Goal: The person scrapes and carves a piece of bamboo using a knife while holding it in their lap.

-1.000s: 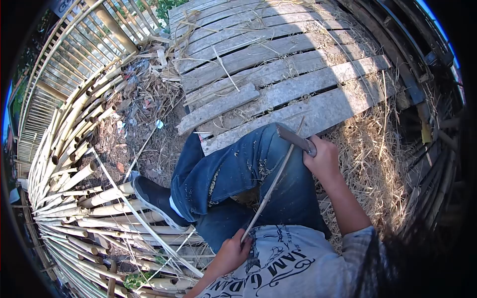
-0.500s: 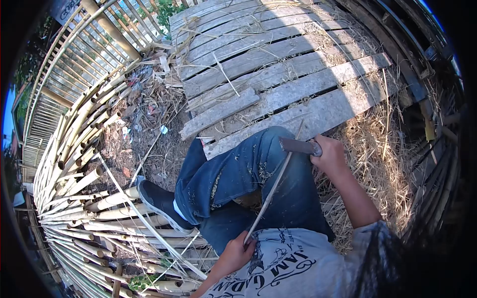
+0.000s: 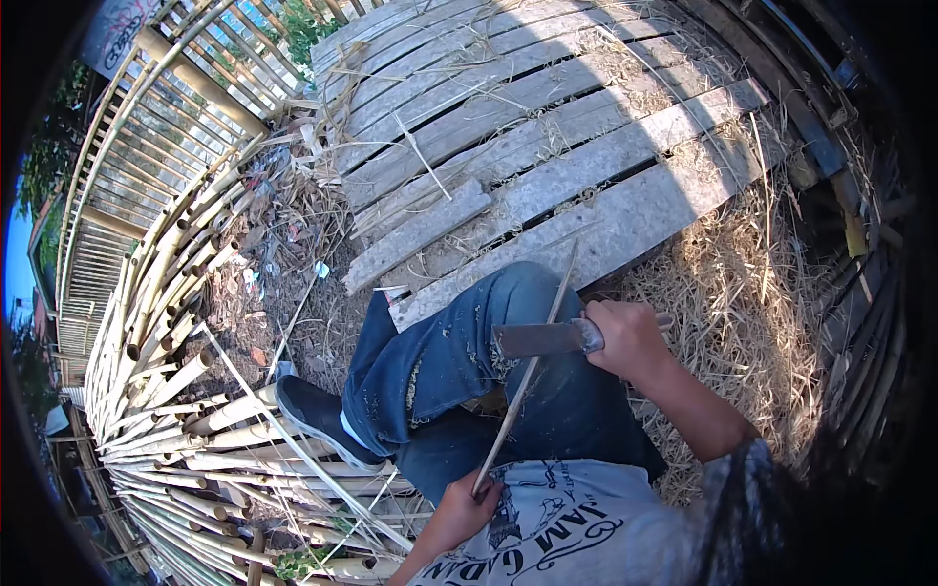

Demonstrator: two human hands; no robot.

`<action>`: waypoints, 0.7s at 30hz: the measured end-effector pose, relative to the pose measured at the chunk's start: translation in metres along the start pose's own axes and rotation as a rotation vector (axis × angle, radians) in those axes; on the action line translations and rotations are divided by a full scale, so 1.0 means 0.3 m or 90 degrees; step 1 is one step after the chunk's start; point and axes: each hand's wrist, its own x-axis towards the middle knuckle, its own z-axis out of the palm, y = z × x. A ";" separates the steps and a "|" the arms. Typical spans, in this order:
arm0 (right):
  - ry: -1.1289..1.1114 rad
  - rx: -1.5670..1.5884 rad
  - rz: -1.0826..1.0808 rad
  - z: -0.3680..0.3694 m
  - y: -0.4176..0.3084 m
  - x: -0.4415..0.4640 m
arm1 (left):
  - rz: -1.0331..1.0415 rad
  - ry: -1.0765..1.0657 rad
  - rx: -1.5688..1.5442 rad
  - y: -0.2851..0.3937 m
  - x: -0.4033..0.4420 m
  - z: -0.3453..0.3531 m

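Note:
My right hand (image 3: 625,340) is closed around the handle of a broad-bladed knife (image 3: 537,340). The blade points left and lies across a thin bamboo strip (image 3: 524,391) above my knee. Near my waist, my left hand (image 3: 467,503) is closed on the strip's lower end. The strip slants up and right over my jeans (image 3: 459,342), its upper tip over the planks. Whether the blade's edge touches the strip cannot be made out.
A plank platform (image 3: 586,220) with a loose board (image 3: 420,234) lies ahead. Bamboo poles (image 3: 225,469) are stacked at the left, below a bamboo fence (image 3: 147,156). Straw and shavings (image 3: 733,322) cover the ground at the right.
My right hand and the knife have moved down along the strip, and the blade has swung more level across it. My left hand keeps its hold at the lower end.

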 end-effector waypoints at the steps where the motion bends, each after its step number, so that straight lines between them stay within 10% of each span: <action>1: -0.001 -0.002 -0.023 -0.007 0.011 0.001 | 0.002 0.001 0.007 -0.004 -0.009 -0.001; 21: 0.105 -0.049 0.072 -0.018 0.183 0.126 | -0.025 0.009 0.022 -0.017 0.017 0.025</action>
